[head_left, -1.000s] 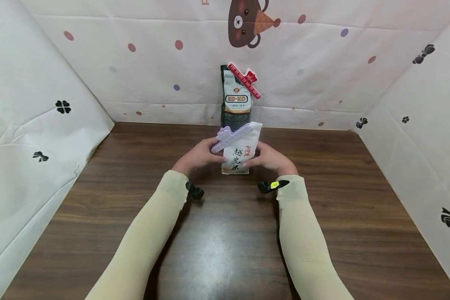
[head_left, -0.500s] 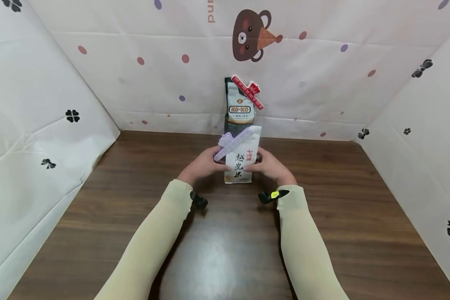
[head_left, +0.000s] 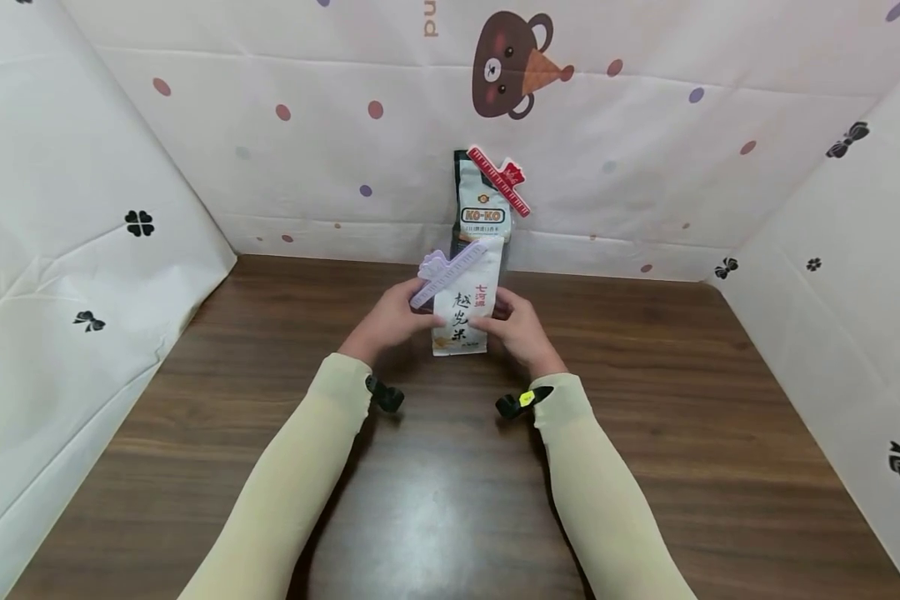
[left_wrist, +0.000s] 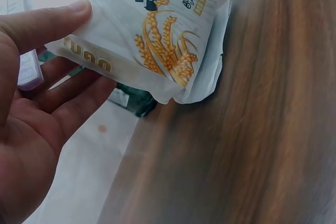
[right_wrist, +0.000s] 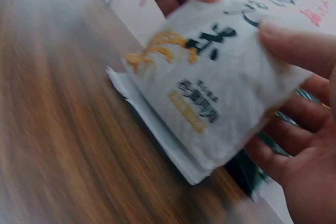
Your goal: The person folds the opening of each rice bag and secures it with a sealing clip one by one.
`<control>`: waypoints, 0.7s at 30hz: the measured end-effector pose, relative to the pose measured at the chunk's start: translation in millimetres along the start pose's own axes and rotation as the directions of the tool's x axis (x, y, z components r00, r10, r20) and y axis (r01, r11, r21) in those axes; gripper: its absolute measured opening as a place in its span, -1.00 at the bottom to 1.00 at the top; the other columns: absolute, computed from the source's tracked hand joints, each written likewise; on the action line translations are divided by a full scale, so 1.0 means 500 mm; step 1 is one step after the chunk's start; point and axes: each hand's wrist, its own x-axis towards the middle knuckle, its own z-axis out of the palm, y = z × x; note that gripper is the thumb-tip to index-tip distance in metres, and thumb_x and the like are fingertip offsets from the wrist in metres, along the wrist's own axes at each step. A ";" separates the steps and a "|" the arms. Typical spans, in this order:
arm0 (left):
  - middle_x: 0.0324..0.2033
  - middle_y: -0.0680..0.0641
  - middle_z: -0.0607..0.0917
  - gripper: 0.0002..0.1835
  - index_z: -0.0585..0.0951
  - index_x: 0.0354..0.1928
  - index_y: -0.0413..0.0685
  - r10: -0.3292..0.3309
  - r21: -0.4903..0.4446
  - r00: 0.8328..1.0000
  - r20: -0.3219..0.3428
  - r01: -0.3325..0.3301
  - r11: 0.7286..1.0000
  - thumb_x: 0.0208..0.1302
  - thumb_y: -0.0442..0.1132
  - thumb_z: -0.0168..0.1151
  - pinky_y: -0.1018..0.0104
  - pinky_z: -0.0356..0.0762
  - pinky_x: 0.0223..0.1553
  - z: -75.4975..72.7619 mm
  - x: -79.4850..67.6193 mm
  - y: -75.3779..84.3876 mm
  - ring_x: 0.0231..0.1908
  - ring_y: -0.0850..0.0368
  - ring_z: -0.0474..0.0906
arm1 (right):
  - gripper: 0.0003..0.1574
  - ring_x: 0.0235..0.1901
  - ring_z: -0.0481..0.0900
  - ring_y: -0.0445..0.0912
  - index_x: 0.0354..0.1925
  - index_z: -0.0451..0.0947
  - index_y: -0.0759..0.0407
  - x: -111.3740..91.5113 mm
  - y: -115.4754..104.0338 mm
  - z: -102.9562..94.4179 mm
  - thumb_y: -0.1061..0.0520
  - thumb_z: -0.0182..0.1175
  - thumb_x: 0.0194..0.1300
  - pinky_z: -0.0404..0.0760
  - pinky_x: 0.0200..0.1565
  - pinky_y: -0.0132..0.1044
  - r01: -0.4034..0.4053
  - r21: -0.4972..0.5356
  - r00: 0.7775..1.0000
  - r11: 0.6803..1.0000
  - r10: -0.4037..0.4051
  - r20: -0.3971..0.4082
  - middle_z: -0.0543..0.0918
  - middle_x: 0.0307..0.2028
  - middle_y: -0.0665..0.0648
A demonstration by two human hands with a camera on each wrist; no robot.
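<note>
Both hands hold a white rice bag between them, its front printed with dark characters and golden rice ears. My left hand grips its left side, thumb on the front and fingers behind, as the left wrist view shows. On the opposite side my right hand grips it the same way, thumb across the front in the right wrist view. A lilac sealing clip sits slantwise over the bag's upper left corner, close above my left hand. Directly behind stands a dark green and white KO-KO rice bag, its lower part hidden.
A red sealing clip is fixed at a slant on the KO-KO bag's top. White printed cloth rises behind the brown wooden table and along both its sides.
The white bag, with both hands on it, has shifted left across the front of the KO-KO bag. The head view has also moved a little. Both grips stay the same.
</note>
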 end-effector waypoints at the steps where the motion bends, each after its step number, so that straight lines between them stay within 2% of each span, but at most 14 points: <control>1: 0.11 0.00 0.59 -0.35 0.46 0.23 0.07 0.007 0.001 1.000 -0.005 -0.007 1.000 0.08 -0.03 0.46 -0.02 0.39 0.24 -0.005 -0.001 -0.001 0.06 0.03 0.50 | -0.23 0.07 0.58 -0.01 0.23 0.44 0.02 0.002 -0.002 0.007 -0.06 0.46 0.07 0.56 0.11 -0.07 0.010 0.011 1.000 1.000 -0.010 -0.007 0.62 0.08 0.15; 9: 0.11 -0.03 0.59 -0.35 0.46 0.24 0.04 0.001 0.008 0.999 -0.037 -0.001 1.000 0.09 -0.06 0.46 -0.01 0.41 0.24 -0.044 0.000 -0.008 0.05 0.04 0.51 | -0.27 0.08 0.59 0.00 0.25 0.36 0.01 0.027 -0.012 0.048 0.05 0.41 0.15 0.54 0.14 -0.04 0.089 0.031 0.996 0.996 -0.088 -0.030 0.61 0.12 0.15; 13: 0.13 -0.03 0.58 -0.32 0.43 0.26 0.05 -0.016 0.014 0.998 -0.055 0.017 1.000 0.10 -0.02 0.45 0.00 0.40 0.25 -0.068 0.003 -0.011 0.07 0.04 0.50 | -0.25 0.12 0.57 -0.04 0.26 0.32 -0.04 0.051 -0.030 0.062 0.04 0.40 0.16 0.51 0.18 -0.04 0.093 0.033 0.995 0.995 -0.092 -0.026 0.61 0.13 0.11; 19: 0.17 -0.06 0.55 -0.33 0.43 0.27 0.06 0.005 0.037 0.993 -0.116 0.000 0.999 0.12 -0.02 0.43 -0.02 0.36 0.28 -0.111 0.012 -0.017 0.13 0.03 0.48 | -0.29 0.15 0.56 -0.09 0.24 0.31 -0.10 0.095 -0.062 0.087 0.06 0.38 0.18 0.50 0.21 -0.05 0.097 0.047 0.995 0.994 -0.096 -0.010 0.60 0.14 0.05; 21: 0.19 -0.03 0.54 -0.32 0.41 0.29 0.11 -0.022 0.026 0.993 -0.117 0.025 0.999 0.12 0.00 0.43 -0.03 0.37 0.28 -0.125 0.015 -0.018 0.14 0.03 0.48 | -0.30 0.17 0.55 -0.08 0.25 0.30 -0.09 0.109 -0.070 0.096 0.10 0.36 0.21 0.49 0.21 -0.04 0.103 0.055 0.995 0.993 -0.103 -0.006 0.58 0.16 0.06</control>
